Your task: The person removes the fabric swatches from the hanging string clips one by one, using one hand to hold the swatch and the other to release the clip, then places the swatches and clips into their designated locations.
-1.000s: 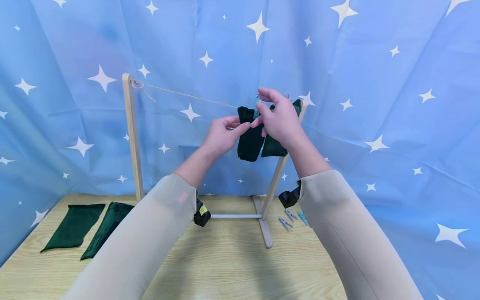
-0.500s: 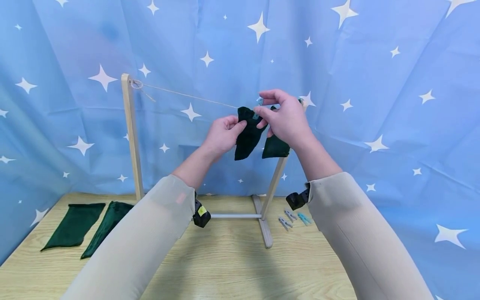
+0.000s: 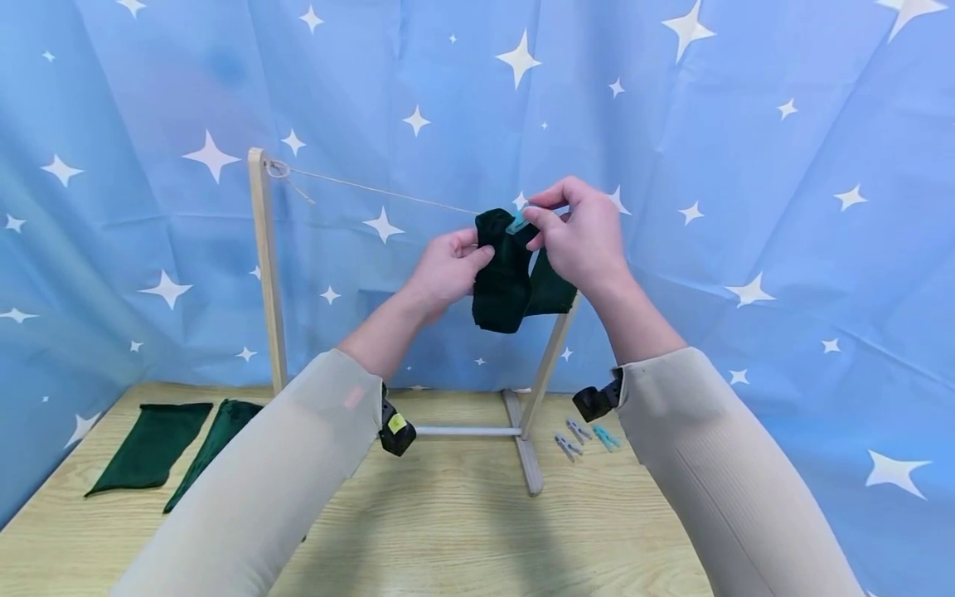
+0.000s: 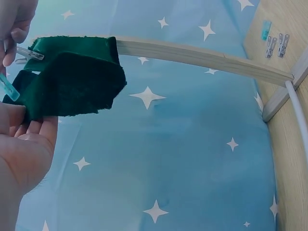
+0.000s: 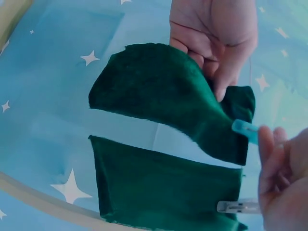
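Observation:
My left hand [image 3: 451, 269] pinches the left edge of a dark green velvet cloth [image 3: 501, 290] at the string. A teal clothespin [image 3: 516, 222] is pinched between the thumb and fingers of my right hand [image 3: 585, 232]. In the right wrist view its tip overlaps the cloth's top edge. A second green cloth [image 5: 168, 183] hangs beside the first, with a grey clothespin [image 5: 236, 207] clamped on its top edge. The string [image 3: 388, 192] runs from the left post to the cloth, then passes out of sight behind cloth and hand.
A wooden frame's left post [image 3: 267, 265] and right post [image 3: 548, 365] stand on the table [image 3: 433, 514]. Two green cloths lie at the left, the nearer cloth [image 3: 216, 444] partly behind my sleeve. Grey clothespins [image 3: 569, 446] and a teal clothespin [image 3: 606, 438] lie right of the frame.
My right hand has moved slightly right, and the teal clothespin has tilted from near upright to slanting. The held cloth swung left, then back. The left hand has barely moved.

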Demonstrator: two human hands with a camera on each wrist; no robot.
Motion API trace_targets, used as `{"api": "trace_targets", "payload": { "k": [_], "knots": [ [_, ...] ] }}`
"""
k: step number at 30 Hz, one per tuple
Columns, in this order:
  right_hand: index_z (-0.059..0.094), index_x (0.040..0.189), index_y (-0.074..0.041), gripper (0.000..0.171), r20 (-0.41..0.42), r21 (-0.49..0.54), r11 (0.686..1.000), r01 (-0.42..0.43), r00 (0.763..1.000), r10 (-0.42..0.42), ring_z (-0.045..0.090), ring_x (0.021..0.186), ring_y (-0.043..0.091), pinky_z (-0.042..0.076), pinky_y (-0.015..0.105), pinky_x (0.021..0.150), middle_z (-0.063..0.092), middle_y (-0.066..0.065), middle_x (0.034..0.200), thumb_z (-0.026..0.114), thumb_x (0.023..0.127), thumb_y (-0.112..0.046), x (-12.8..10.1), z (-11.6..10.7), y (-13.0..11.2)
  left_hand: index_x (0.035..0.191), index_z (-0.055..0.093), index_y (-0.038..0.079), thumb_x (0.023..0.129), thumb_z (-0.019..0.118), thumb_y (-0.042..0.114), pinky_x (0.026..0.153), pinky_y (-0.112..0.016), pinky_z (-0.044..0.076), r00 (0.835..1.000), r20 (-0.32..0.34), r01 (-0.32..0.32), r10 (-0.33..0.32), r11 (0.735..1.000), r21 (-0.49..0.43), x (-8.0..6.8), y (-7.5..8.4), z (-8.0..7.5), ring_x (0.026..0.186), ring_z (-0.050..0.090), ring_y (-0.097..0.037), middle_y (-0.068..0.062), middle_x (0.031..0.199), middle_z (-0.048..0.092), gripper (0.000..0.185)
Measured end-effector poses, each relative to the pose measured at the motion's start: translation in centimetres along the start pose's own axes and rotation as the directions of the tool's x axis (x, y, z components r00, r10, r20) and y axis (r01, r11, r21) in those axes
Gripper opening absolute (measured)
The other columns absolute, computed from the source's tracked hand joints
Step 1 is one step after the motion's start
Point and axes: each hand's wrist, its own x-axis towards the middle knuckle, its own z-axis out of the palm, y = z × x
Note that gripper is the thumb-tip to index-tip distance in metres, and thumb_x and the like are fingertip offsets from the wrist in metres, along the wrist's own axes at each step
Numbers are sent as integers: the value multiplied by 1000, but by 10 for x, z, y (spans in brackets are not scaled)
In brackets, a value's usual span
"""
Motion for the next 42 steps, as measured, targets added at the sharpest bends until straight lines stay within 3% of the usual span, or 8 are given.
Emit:
{"api": "trace_targets", "payload": {
  "k": [12, 20, 25, 31, 35, 36, 38, 42],
  "knots": [
    [71, 115, 1, 18, -147, 149, 983, 108, 985, -86, 67, 61, 2, 59, 18, 73, 75, 13, 120, 71, 108, -16, -8, -5, -1, 175, 28, 10, 117, 54, 23, 122, -56, 49, 998, 58, 10, -8, 1000, -30, -20, 5, -7, 155, 54, -30, -4, 182, 30, 65],
    [67, 125, 0, 28, -102, 155, 986, 59, 994, -44, 66, 59, 8, 55, 21, 60, 71, 5, 126, 72, 108, -22, -35, -19, 13, 176, 24, 13, 118, 51, 22, 110, -44, 60, 996, 79, 48, -41, 995, -89, -52, -4, -22, 109, 80, -17, -7, 173, 47, 65],
    [64, 131, -2, 31, -17, 146, 989, 7, 1000, -4, 64, 59, 12, 53, 22, 55, 69, 5, 130, 70, 110, -25, -60, -23, 37, 177, 19, 13, 118, 50, 23, 91, -28, 64, 994, 77, 80, -72, 991, -107, -74, -17, -37, 96, 79, -7, -7, 176, 42, 67],
    [62, 137, -7, 35, 58, 153, 983, -101, 994, 93, 67, 64, 13, 56, 26, 56, 70, 5, 129, 70, 111, -28, -100, -23, 73, 177, 16, 11, 119, 49, 24, 86, -28, 66, 989, 92, 127, -120, 989, -77, -97, -37, -53, 89, 80, -7, -13, 173, 46, 68],
    [61, 140, -7, 35, 90, 166, 969, -186, 981, 173, 69, 66, 13, 56, 28, 55, 71, 0, 119, 70, 110, -25, -127, -20, 102, 177, 16, 11, 119, 50, 27, 80, -24, 60, 981, 90, 176, -172, 984, -29, -113, -55, -64, 79, 69, -6, -13, 177, 39, 69],
    [61, 140, -7, 35, 99, 170, 963, -210, 976, 195, 69, 67, 13, 56, 28, 55, 71, -2, 116, 70, 110, -24, -134, -19, 110, 177, 16, 11, 119, 50, 28, 76, -25, 58, 979, 87, 188, -186, 982, -19, -117, -60, -66, 75, 63, -7, -16, 169, 48, 70],
    [60, 140, -6, 36, 120, 183, 948, -261, 963, 242, 69, 68, 12, 56, 29, 55, 73, -8, 110, 70, 110, -22, -147, -18, 125, 177, 17, 11, 118, 51, 29, 77, -27, 57, 975, 79, 206, -207, 978, 19, -126, -70, -71, 79, 62, -11, -15, 170, 46, 70],
    [58, 143, -5, 38, 149, 195, 910, -366, 928, 341, 68, 69, 12, 55, 30, 56, 73, -12, 91, 70, 110, -20, -169, -16, 151, 177, 18, 11, 118, 52, 33, 102, -45, 61, 966, 70, 241, -248, 966, 91, -143, -91, -78, 132, 67, -30, -20, 171, 45, 72]
  ]
}}
